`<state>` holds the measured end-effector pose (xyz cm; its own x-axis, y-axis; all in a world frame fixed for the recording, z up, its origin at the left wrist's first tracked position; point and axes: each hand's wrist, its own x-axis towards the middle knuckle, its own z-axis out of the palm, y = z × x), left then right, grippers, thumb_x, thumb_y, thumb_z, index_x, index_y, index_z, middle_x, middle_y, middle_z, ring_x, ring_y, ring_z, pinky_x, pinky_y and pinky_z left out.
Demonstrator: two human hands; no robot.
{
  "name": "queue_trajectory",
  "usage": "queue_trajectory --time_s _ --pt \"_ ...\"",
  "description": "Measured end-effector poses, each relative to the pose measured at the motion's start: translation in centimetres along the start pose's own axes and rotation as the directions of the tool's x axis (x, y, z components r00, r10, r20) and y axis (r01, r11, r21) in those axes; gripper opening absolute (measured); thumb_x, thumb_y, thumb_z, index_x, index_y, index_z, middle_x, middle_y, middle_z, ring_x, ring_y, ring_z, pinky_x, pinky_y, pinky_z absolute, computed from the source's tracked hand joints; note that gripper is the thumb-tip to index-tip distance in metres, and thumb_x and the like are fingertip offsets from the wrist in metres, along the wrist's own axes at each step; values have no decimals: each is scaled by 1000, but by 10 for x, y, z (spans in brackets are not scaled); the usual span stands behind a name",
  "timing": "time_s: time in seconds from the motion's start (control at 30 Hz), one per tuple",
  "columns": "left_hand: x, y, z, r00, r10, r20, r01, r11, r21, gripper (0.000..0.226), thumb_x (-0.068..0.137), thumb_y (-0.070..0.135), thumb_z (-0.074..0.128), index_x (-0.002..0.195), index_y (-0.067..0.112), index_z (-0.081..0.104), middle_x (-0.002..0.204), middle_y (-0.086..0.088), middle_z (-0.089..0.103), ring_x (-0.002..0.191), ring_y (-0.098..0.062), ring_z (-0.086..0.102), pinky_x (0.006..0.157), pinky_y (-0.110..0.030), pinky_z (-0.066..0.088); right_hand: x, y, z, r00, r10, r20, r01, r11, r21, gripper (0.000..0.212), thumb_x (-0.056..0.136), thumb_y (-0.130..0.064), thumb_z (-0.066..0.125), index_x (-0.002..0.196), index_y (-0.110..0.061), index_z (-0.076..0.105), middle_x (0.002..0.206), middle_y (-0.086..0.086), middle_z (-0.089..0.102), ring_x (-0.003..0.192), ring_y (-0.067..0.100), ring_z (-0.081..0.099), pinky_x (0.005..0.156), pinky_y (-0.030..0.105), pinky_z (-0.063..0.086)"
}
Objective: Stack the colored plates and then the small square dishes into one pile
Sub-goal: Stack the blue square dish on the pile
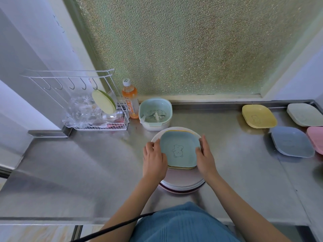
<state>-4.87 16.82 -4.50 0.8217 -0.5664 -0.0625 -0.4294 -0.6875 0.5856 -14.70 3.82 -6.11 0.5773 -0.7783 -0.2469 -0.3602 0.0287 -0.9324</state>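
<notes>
A pile of round colored plates [181,185] rests on the steel counter in front of me. On top lie small square dishes; the uppermost is light blue with a bear drawing [180,149], and yellow edges show beneath it. My left hand [153,159] grips its left edge and my right hand [206,158] grips its right edge. Off to the right lie other square dishes: yellow [258,116], pale green [305,114], blue [291,142] and pink [316,138].
A light blue strainer bowl [155,113] stands just behind the pile. Beside it is an orange drink bottle [130,102]. A white wire rack [97,109] with glassware and a green plate occupies the back left. A frosted window runs behind the counter [78,172].
</notes>
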Motion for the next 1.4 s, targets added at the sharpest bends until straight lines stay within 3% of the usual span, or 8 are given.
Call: queue_trajectory --time_s 0.23,0.4,0.5,0.6,0.67,0.83,1.13,1.4 --pt "0 -9 10 998 36 50 -29 990 -135 57 86 -1 33 142 5 26 134 -16 39 114 -34 38 102 -39 30 8 8 -2 994 -97 41 102 983 -155 48 99 -10 34 144 -24 32 149 -10 35 136 8 32 109 22 23" --pt "1 -25 0 987 -150 -54 129 949 -288 56 93 37 29 138 6 38 139 -15 42 129 -31 33 108 -31 21 2 11 -10 993 -93 -68 86 992 -91 43 101 -20 34 144 -17 34 151 -3 33 139 12 29 112 22 19" --pt "10 -42 -3 905 -402 142 414 747 -520 48 98 35 34 143 18 32 149 -9 32 136 -26 31 114 -39 22 -3 23 -20 988 -26 -150 9 994 -113 46 102 -25 30 148 -20 25 155 -4 25 143 14 21 117 30 15" --pt "7 -39 -3 792 -409 452 607 458 -649 39 96 51 28 124 29 45 120 0 52 94 -15 55 86 -39 47 -9 35 -24 985 144 -92 -145 989 -12 48 102 -28 28 149 -24 18 156 -7 20 143 15 19 114 30 13" --pt "3 -32 -2 784 -371 498 621 469 -628 33 99 47 24 121 31 42 106 1 53 80 -9 51 67 -30 46 -13 43 -25 984 170 -43 -171 985 -11 48 102 -27 29 149 -23 19 156 -6 21 143 14 21 115 30 14" --pt "3 -20 3 825 -301 479 565 473 -676 33 102 36 24 133 32 35 118 2 48 96 -17 50 58 -27 43 -9 50 -35 986 155 -56 -157 987 -39 47 102 -22 28 149 -24 21 154 -4 27 140 18 27 115 33 19" --pt "18 56 61 807 -188 560 571 486 -662 39 102 34 22 141 31 28 127 4 48 111 -17 46 90 -36 40 34 61 -123 967 199 -161 -204 979 -13 45 100 -14 26 145 -21 32 148 0 38 135 19 35 113 34 26" --pt "24 138 115 796 -121 593 564 504 -654 40 102 33 22 141 36 26 131 7 49 111 -18 50 75 -29 47 86 72 -218 956 234 -179 -246 968 -45 45 99 -16 25 142 -22 35 143 1 42 128 20 40 109 39 31"
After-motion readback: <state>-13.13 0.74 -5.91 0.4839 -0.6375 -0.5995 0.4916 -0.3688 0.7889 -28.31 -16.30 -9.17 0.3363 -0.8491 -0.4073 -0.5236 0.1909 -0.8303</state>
